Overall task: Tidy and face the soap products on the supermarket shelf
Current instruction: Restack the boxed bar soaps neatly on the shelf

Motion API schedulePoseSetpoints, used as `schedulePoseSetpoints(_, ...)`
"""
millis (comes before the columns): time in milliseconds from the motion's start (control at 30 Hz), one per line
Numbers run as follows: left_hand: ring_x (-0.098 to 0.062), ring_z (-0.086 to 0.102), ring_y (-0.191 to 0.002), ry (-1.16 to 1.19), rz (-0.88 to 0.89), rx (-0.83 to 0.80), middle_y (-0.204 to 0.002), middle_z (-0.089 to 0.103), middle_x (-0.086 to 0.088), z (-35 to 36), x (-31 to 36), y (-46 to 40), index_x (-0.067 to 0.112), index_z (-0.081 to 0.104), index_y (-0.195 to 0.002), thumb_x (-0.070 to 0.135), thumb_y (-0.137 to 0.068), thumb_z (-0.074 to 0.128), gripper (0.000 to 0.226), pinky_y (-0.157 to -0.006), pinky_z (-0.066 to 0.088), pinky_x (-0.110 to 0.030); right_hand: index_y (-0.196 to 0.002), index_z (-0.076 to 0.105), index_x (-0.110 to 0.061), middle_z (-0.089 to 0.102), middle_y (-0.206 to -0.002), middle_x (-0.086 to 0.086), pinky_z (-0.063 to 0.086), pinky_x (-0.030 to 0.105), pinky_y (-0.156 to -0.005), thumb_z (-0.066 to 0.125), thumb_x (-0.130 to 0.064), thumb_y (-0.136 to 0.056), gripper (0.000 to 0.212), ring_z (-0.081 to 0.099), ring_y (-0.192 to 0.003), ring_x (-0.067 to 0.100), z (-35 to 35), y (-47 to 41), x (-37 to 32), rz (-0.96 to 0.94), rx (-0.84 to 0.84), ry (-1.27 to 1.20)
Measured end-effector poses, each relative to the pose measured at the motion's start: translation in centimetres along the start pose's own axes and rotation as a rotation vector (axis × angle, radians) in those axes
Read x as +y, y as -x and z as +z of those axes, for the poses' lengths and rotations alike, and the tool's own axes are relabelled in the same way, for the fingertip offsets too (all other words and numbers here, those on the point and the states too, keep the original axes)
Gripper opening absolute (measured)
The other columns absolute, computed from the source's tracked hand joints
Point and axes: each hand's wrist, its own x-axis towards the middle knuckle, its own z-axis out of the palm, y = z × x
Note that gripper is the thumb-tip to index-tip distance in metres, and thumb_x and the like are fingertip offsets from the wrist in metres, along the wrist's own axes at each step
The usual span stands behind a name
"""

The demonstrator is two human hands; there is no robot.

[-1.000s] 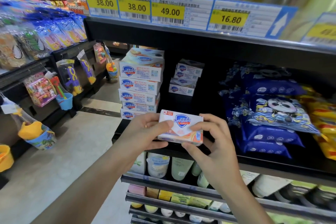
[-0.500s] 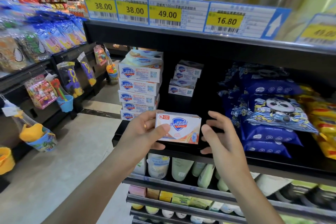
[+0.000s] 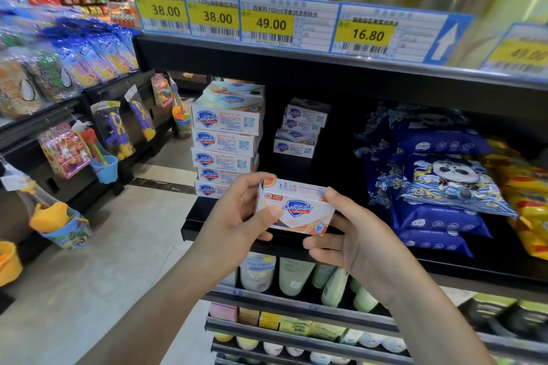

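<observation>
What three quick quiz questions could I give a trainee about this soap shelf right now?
1. True or false: both hands grip the soap box.
2. Which is taller: the front stack or the rear stack?
3. What lies right of the soap on that shelf: A) blue wipe packs, B) bottles?

Key: 1 true, left hand and right hand. 2 front stack. 3 A.

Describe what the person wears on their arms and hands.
Both forearms are bare as far as the picture shows: no sleeves, gloves, watch or bracelets. The left hand wears a thin ring on one of its fingers. The right hand shows no ring or other wear.
</observation>
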Motion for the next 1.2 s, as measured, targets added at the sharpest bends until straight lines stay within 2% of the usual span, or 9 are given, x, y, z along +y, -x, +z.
schedulePoseSetpoints(200,-0.009,0.066,-0.125,-0.005,0.012,-0.044,-0.129,0.072,0.009,-0.2,0.1,-0.1,0.031,0.058,-0.134,0.012,-0.093,0.075,0.048,-0.099,0.056,-0.025,-0.12,0.073,-0.01,0.077,-0.113,0.016,0.065,0.036,-0.073,0.072,-0.037,-0.089,0.041,0.074,-0.079,0.032,-0.1,-0.3,0.2,-0.049,0.082,-0.033)
schedulePoseSetpoints(300,0.0,0.062,-0.125,-0.024,0.001,-0.009,-0.129,0.071,0.016,-0.3,0.2,0.1,0.036,0.059,-0.134,0.026,-0.08,0.081,0.06,-0.095,0.054,-0.017,-0.119,0.071,-0.007,0.077,-0.109,0.017,0.064,0.039,-0.08,0.076,-0.032,-0.08,0.047,0.074,-0.084,0.034,-0.2,-0.2,0.2,-0.098,0.104,-0.051)
schedulePoseSetpoints(400,0.001,0.063,-0.124,-0.001,-0.045,0.004,-0.13,0.071,0.018,-0.4,0.3,0.4,0.04,0.062,-0.132,0.037,-0.083,0.085,0.054,-0.099,0.054,-0.026,-0.112,0.075,-0.009,0.078,-0.106,0.016,0.063,0.037,-0.082,0.083,-0.023,-0.077,0.038,0.073,-0.087,0.034,-0.2,0.0,0.1,-0.15,0.089,-0.058)
schedulePoseSetpoints(533,-0.006,0.07,-0.118,0.133,-0.198,0.017,-0.124,0.075,0.013,-0.5,1.0,0.5,0.05,0.071,-0.117,0.059,-0.088,0.076,0.031,-0.089,0.063,-0.031,-0.111,0.076,-0.014,0.077,-0.109,0.015,0.061,0.031,-0.085,0.081,-0.014,-0.08,0.031,0.075,-0.098,0.027,-0.4,0.2,0.2,-0.215,0.068,-0.028)
schedulePoseSetpoints(667,-0.021,0.074,-0.113,0.243,-0.314,0.048,-0.125,0.076,-0.001,-0.5,1.4,0.3,0.039,0.077,-0.112,0.068,-0.07,0.081,0.051,-0.087,0.064,-0.042,-0.117,0.073,-0.017,0.076,-0.118,0.007,0.055,0.035,-0.094,0.07,0.001,-0.089,0.034,0.073,-0.11,0.023,-0.3,0.5,0.5,-0.291,0.041,0.054)
schedulePoseSetpoints(800,-0.028,0.077,-0.105,0.31,-0.382,0.082,-0.118,0.078,-0.009,-0.2,1.7,0.0,0.026,0.075,-0.117,0.071,-0.048,0.094,0.084,-0.076,0.065,-0.041,-0.121,0.071,-0.016,0.076,-0.12,0.0,0.052,0.038,-0.096,0.075,-0.003,-0.076,0.047,0.073,-0.11,0.022,-0.3,0.5,0.9,-0.364,0.001,0.112)
schedulePoseSetpoints(933,-0.029,0.077,-0.105,0.309,-0.427,0.059,-0.12,0.077,-0.014,-0.3,2.1,0.1,0.019,0.071,-0.124,0.053,-0.074,0.086,0.062,-0.073,0.064,-0.037,-0.115,0.074,-0.023,0.067,-0.137,-0.009,0.055,0.036,-0.093,0.072,0.0,-0.073,0.048,0.071,-0.115,0.022,-0.6,0.5,1.2,-0.41,-0.046,0.142)
schedulePoseSetpoints(1067,-0.026,0.076,-0.107,0.228,-0.429,-0.011,-0.117,0.078,-0.011,-0.4,2.3,0.2,0.02,0.073,-0.122,0.045,-0.078,0.081,0.051,-0.069,0.061,-0.03,-0.112,0.076,-0.025,0.063,-0.141,-0.012,0.058,0.033,-0.095,0.072,0.009,-0.074,0.051,0.068,-0.12,0.021,-0.6,0.5,1.5,-0.436,-0.086,0.164)
schedulePoseSetpoints(1200,-0.004,0.067,-0.076,0.075,-0.421,-0.042,-0.113,0.08,-0.002,-0.5,2.3,0.3,0.025,0.071,-0.126,0.036,-0.097,0.07,0.032,-0.046,0.038,-0.019,-0.127,0.067,-0.022,0.063,-0.142,-0.008,0.057,0.035,-0.099,0.062,0.027,-0.085,0.065,0.066,-0.122,0.02,-0.4,0.9,1.8,-0.442,-0.109,0.219)
